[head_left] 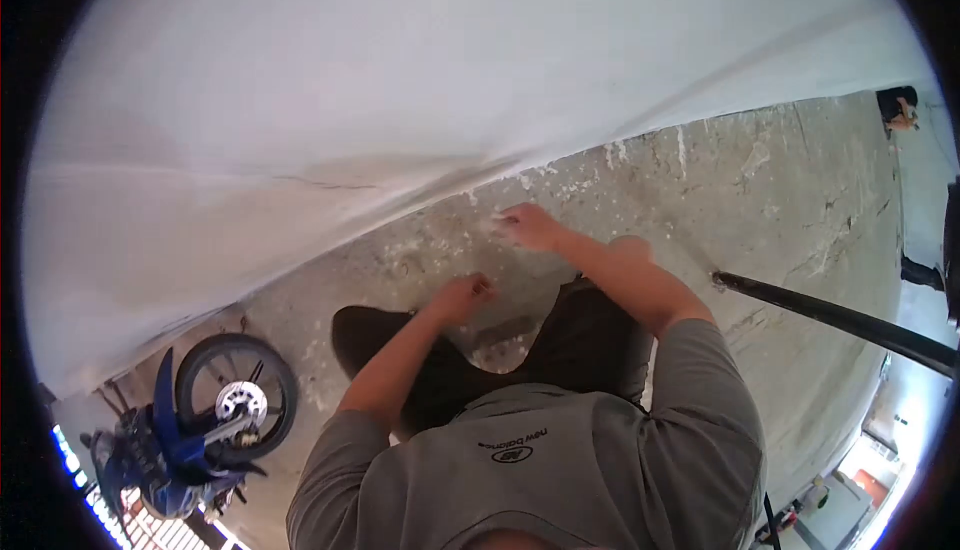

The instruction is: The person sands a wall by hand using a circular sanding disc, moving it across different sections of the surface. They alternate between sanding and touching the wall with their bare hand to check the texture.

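Note:
My right hand (527,225) is held out over the concrete floor, close to the foot of the white wall (420,80). Its fingers are pinched together, with a small pale patch at their tips that I cannot make out. Lower and to the left, my left hand (465,298) hangs between my knees with its fingers curled in. Whatever lies inside those fingers, if anything, is hidden. The floor (440,245) below both hands is marked with white flecks and splashes. A flat dark piece (505,331) lies on the floor between my legs.
A blue motorcycle (175,440) stands at the lower left, its front wheel (238,400) toward me. To the right, a dark pole (840,320) slants down to the floor. A black object (897,108) sits at the far right by the wall. Household items are at the lower right.

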A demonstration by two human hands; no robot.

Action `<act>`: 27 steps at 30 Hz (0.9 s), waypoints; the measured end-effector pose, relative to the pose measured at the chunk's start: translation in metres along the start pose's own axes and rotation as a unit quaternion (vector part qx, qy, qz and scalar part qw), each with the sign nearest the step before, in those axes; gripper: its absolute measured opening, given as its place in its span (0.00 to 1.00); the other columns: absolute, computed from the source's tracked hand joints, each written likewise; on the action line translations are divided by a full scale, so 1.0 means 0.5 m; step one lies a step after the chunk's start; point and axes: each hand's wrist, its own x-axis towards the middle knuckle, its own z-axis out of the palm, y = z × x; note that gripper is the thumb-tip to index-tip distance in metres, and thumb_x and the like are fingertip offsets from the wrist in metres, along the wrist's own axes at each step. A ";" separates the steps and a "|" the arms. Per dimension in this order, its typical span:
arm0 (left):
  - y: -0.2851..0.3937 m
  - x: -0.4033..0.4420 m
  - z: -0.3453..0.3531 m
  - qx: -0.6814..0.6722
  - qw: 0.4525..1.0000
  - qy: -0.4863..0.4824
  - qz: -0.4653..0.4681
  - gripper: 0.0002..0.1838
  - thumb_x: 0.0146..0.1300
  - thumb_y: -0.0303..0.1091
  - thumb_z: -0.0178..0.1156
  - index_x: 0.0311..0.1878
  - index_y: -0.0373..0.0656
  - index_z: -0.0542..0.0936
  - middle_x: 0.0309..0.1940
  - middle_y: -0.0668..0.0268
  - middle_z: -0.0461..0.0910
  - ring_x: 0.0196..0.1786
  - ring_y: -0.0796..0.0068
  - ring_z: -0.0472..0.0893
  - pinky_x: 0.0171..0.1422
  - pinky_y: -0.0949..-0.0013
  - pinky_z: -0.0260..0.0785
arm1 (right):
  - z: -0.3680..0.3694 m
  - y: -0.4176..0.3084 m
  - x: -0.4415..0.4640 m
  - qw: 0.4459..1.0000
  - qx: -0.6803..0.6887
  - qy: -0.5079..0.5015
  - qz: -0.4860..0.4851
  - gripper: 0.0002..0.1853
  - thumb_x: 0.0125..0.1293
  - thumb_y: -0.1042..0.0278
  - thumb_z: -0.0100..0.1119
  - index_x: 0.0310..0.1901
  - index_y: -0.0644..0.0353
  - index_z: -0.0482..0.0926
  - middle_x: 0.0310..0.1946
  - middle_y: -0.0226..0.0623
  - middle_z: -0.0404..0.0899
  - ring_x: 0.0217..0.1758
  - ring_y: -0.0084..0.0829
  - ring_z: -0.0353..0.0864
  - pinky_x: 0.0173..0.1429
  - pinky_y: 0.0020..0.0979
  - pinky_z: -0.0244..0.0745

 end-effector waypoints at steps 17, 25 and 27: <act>-0.103 0.120 -0.163 0.203 0.953 0.082 -0.207 0.32 0.69 0.60 0.56 0.56 0.37 0.79 0.46 0.46 0.84 0.53 0.47 0.82 0.60 0.51 0.72 | 0.036 0.112 0.141 0.921 -0.342 -0.174 -0.065 0.15 0.65 0.62 0.53 0.39 0.61 0.87 0.36 0.50 0.85 0.42 0.52 0.84 0.49 0.49 0.78; -0.044 -0.026 -0.173 0.305 0.864 0.370 -0.154 0.29 0.66 0.56 0.61 0.55 0.38 0.80 0.53 0.49 0.81 0.58 0.46 0.77 0.64 0.50 0.69 | 0.028 -0.029 0.104 0.952 -0.253 -0.073 -0.159 0.14 0.65 0.61 0.55 0.38 0.60 0.87 0.35 0.49 0.85 0.40 0.52 0.84 0.47 0.49 0.77; -0.098 -0.056 -0.165 0.221 0.880 0.411 -0.085 0.23 0.64 0.49 0.66 0.52 0.39 0.81 0.52 0.48 0.80 0.57 0.46 0.77 0.64 0.52 0.68 | 0.056 -0.018 0.131 0.951 -0.242 -0.060 -0.182 0.14 0.66 0.59 0.56 0.38 0.61 0.86 0.35 0.48 0.85 0.41 0.51 0.83 0.48 0.49 0.77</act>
